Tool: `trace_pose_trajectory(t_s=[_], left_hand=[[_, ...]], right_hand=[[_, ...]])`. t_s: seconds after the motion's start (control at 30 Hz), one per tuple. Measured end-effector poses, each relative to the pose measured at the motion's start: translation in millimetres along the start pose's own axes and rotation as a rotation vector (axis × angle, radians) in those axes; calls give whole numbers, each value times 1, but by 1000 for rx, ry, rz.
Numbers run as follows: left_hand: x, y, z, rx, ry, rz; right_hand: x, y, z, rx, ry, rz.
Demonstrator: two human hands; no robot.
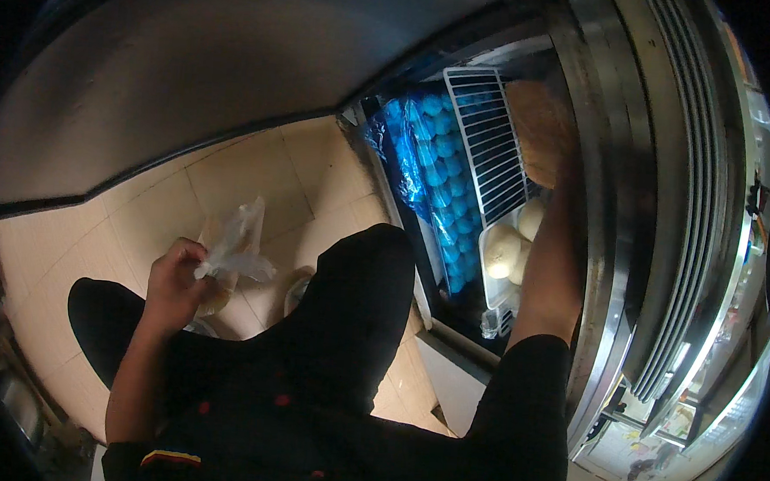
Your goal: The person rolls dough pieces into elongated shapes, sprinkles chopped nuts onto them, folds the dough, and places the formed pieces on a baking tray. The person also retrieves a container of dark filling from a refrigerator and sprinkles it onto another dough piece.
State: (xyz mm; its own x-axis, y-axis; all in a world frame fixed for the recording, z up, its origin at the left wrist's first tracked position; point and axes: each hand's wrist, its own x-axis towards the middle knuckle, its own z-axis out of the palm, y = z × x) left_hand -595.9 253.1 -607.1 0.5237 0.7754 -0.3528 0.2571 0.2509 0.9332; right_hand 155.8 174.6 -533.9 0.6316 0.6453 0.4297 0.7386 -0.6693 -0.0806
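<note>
My left hand (pixel 176 284) pinches the gathered top of a thin translucent plastic bag (pixel 238 248) over the floor, beside my left knee. Something pale tan shows lower in the bag, but I cannot make out what. My right forearm (pixel 551 267) reaches into the open refrigerator; the hand itself is lost in shadow behind the metal frame, near a brown block-like package (pixel 539 131). Pale round items (pixel 504 251) lie in a white container below that package. A white wire rack (pixel 490 141) stands tilted beside them.
Rows of blue rounded shapes (pixel 449 174) under shiny plastic fill the refrigerator's left side. Its dark door (pixel 210 83) hangs open across the upper left. The metal frame (pixel 620 166) borders my right arm. A bowl-like container (pixel 298 290) sits on the tiled floor (pixel 258 168) behind my knee.
</note>
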Motion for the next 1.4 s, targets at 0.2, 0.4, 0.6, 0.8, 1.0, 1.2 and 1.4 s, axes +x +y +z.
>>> trace_pose_trajectory(t_s=[0.2, 0.4, 0.6, 0.8, 1.0, 1.2, 1.4], left_hand=[[1, -11, -6, 21, 2, -93], [-1, -32, -9, 166, -3, -71], [10, -12, -3, -230, 100, -29], [25, 6, 3, -576, -74, -167], [36, 31, 34, -1133, -213, -225], [23, 63, 53, -1110, -136, -196], [37, 36, 56, -757, 207, -363]], right_hand=[[5, -1, 13, -133, -6, -72], [22, -30, 12, -595, -57, -183], [-21, -72, -14, -523, 253, -340], [-173, -208, -68, 281, 331, -292], [-300, -333, -96, 720, -40, -541], [-331, -370, -96, 921, -377, -734], [-254, -323, -96, 589, -304, -743]])
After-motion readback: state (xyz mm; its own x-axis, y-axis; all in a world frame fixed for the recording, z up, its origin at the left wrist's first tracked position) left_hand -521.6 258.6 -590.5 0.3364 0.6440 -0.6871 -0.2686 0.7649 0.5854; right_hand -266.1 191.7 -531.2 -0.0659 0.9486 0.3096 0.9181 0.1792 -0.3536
